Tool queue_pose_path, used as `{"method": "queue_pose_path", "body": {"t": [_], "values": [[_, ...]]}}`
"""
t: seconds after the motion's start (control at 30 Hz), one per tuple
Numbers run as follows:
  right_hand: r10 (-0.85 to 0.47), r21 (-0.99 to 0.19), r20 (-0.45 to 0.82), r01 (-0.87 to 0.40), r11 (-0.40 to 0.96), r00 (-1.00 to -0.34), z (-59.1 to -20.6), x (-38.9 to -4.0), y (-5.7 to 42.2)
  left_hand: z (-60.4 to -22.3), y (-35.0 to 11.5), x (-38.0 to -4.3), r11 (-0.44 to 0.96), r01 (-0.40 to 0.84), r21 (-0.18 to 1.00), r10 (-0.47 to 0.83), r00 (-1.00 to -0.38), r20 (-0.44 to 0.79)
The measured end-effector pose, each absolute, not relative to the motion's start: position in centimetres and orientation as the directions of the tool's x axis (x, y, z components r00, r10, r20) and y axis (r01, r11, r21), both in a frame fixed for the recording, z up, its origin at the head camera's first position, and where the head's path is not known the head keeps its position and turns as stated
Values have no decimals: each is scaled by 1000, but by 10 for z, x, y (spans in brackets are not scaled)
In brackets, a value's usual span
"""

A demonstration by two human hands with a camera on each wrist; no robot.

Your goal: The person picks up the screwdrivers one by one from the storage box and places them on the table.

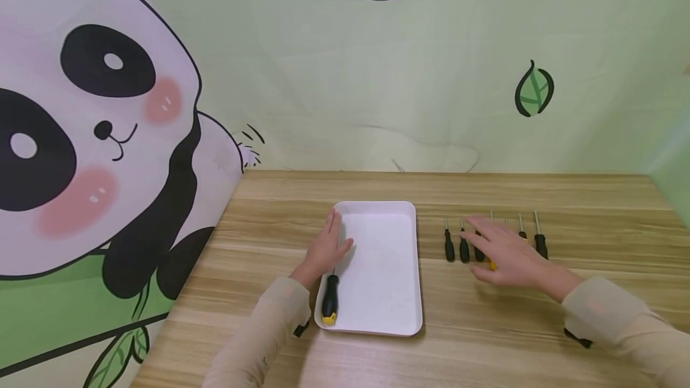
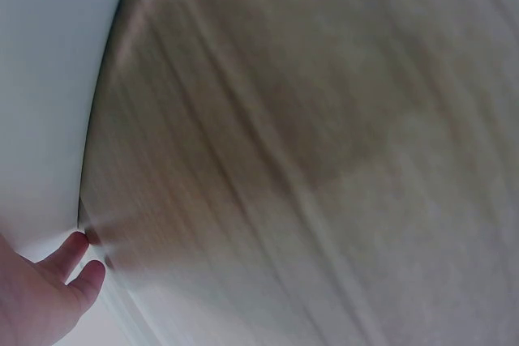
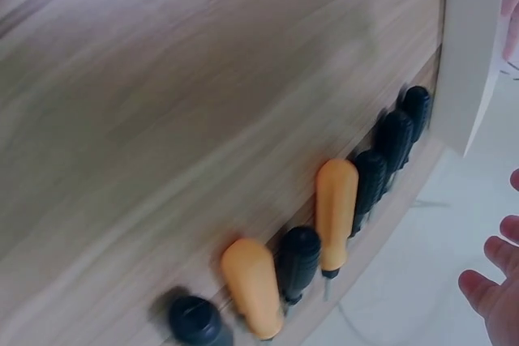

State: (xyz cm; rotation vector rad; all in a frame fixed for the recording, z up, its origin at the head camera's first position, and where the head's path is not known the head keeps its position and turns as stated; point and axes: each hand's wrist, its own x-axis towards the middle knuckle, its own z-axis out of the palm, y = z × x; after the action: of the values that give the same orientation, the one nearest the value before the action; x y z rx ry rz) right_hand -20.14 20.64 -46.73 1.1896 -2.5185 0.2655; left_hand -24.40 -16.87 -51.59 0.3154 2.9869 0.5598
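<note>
My left hand rests on the left rim of a white tray, fingers straight and thumb reaching over the inside. A screwdriver with a black and yellow handle lies along the tray's left side, its shaft partly hidden by that hand. In the left wrist view, fingertips show beside the tray wall. My right hand hovers with spread fingers over a row of screwdrivers, covering several of them. Seen from the right wrist, some handles are black and two are orange-yellow; nothing is held.
All of this lies on a wood-grain table. Behind it hangs a pale green backdrop with leaves and a large panda on the left. The row of screwdrivers sits right of the tray, shafts pointing away from me.
</note>
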Motion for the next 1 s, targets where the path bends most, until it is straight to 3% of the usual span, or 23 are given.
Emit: {"method": "queue_pose_path", "body": {"t": [1.0], "values": [[-746, -77, 371, -819, 569, -553, -459, -191, 150, -511, -167, -242, 906, 161, 392, 203, -977, -68]]}}
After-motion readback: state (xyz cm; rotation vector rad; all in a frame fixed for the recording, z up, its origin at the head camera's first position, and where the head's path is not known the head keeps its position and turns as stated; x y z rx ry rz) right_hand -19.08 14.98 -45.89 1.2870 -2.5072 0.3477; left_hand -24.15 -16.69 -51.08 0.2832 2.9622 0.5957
